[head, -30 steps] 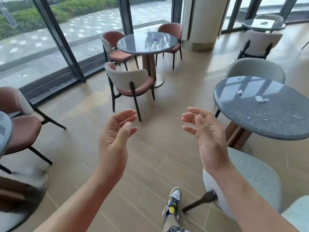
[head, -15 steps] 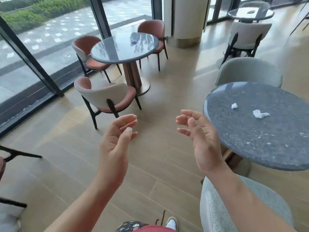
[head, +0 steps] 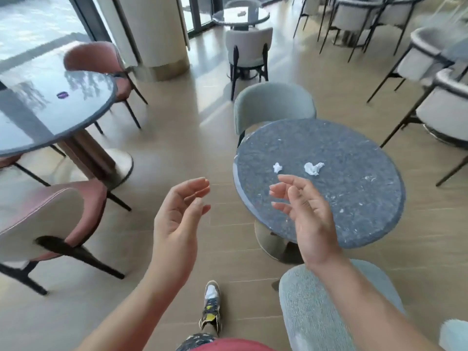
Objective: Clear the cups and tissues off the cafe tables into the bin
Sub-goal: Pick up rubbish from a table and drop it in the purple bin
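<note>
Two crumpled white tissues lie on a round dark speckled table (head: 354,203): a small tissue (head: 277,167) near its left side and a larger tissue (head: 313,168) to the right of it. My right hand (head: 304,214) hovers over the table's near left edge, fingers relaxed, holding nothing, a short way below the small tissue. My left hand (head: 179,214) is raised over the floor left of the table, palm turned inward, empty. No cup or bin is in view.
A grey chair (head: 273,105) stands behind the table and another grey chair (head: 316,312) is in front of it, under my right arm. A second round table (head: 30,127) with a small purple object (head: 62,95) and pink chairs (head: 50,214) stand at left. A pillar and more chairs stand farther back.
The view has swung right and come closer to the speckled table. My right hand now reaches over its edge near the tissues. Both hands remain empty.
</note>
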The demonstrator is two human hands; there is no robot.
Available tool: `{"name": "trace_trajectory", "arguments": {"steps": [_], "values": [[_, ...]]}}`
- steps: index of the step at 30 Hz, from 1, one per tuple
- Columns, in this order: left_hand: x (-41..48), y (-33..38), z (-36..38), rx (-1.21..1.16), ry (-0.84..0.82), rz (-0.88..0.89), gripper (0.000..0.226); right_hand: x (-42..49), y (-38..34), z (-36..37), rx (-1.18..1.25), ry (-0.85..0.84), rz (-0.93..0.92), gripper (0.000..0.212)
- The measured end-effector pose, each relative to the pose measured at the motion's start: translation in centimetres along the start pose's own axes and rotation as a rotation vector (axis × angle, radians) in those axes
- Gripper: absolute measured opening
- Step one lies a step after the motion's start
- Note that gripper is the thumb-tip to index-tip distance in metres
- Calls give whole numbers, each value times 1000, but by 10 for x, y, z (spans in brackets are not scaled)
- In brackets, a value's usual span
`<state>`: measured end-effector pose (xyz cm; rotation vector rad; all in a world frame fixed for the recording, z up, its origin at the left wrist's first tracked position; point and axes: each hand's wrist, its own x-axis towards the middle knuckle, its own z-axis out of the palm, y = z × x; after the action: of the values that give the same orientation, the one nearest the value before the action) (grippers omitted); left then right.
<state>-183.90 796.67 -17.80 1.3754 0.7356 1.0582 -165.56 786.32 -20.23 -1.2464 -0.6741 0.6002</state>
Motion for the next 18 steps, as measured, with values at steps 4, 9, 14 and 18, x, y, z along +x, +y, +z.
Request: {"name": "trace_trajectory", "arguments": {"steps": [4,9,14,18], "values": [[81,-22,8,-17,-142,-57,25,58,17,17,-10,160,-6,37],[167,-43,9,-17,-310,-100,27,123,34,47,-50,291,0,39],[230,-68,27,-15,-410,-147,27,151,47,47,-73,428,18,38],[253,-88,50,-20,-493,-196,28,165,52,27,-83,553,21,40]]}}
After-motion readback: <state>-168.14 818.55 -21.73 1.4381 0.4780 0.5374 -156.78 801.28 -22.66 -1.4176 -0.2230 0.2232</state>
